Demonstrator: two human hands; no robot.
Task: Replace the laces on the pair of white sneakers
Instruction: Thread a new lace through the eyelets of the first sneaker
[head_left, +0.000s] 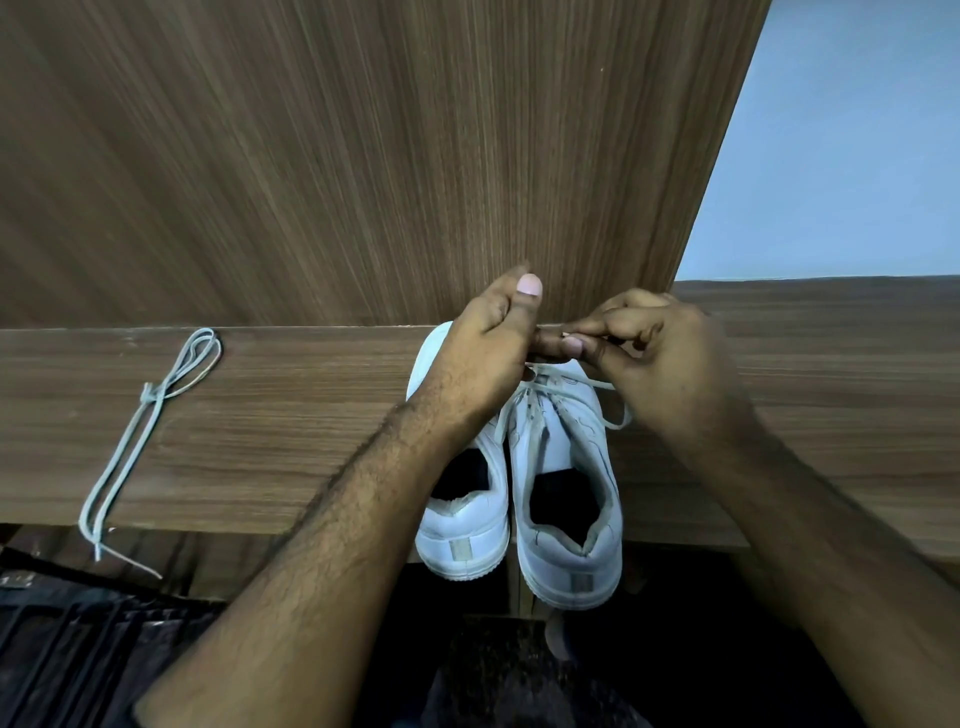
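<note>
Hiding the left sneaker's (467, 525) toe, both hands pinch a lace (582, 387).

Your left hand (483, 343) and right hand (660, 358) are bare, with no rings, watch or gloves. Both forearms are uncovered and hairy, no sleeve showing anywhere along them. Your left thumbnail is short and plainly visible.
</note>
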